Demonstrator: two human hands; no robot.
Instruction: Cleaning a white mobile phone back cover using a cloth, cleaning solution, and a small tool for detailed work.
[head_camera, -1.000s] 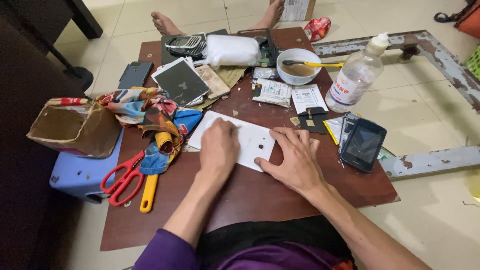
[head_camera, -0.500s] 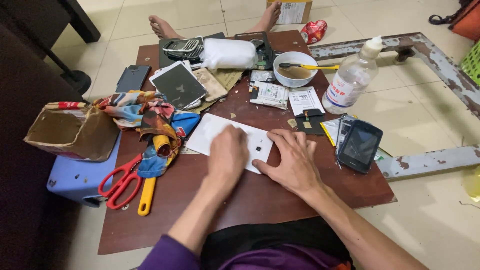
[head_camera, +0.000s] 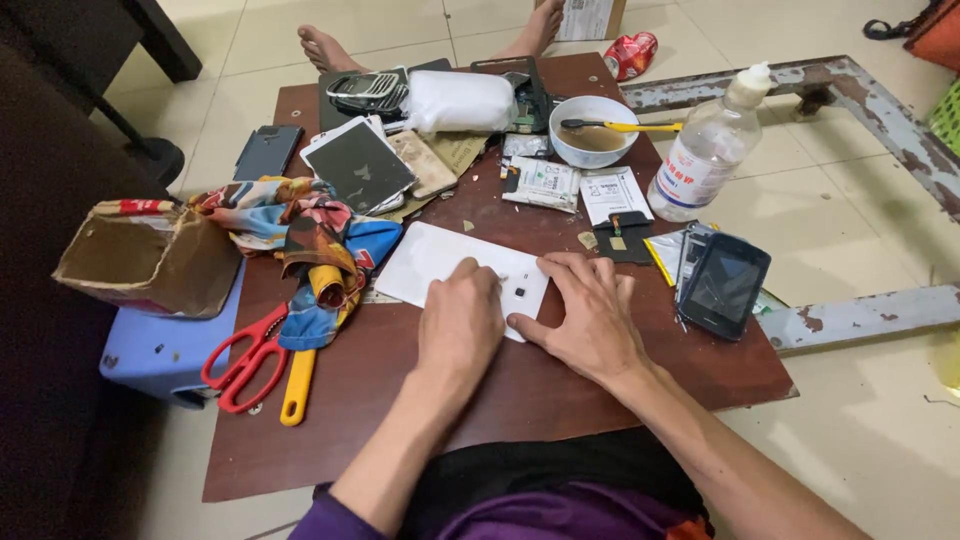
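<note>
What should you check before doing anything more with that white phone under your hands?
1. Both hands on the white phone: ok. The left hand and right hand both rest on it.
2. Phone lies flat on the brown board: ok.
3. Liquid kept away: not ok. A bowl of brownish liquid and a clear bottle stand close by.
4. Bottle capped: ok, a white cap shows.
5. Scissors out of the way: ok, they lie to the left, apart from the hands.
6. Small loose parts safe: cannot tell, too small to see.
</note>
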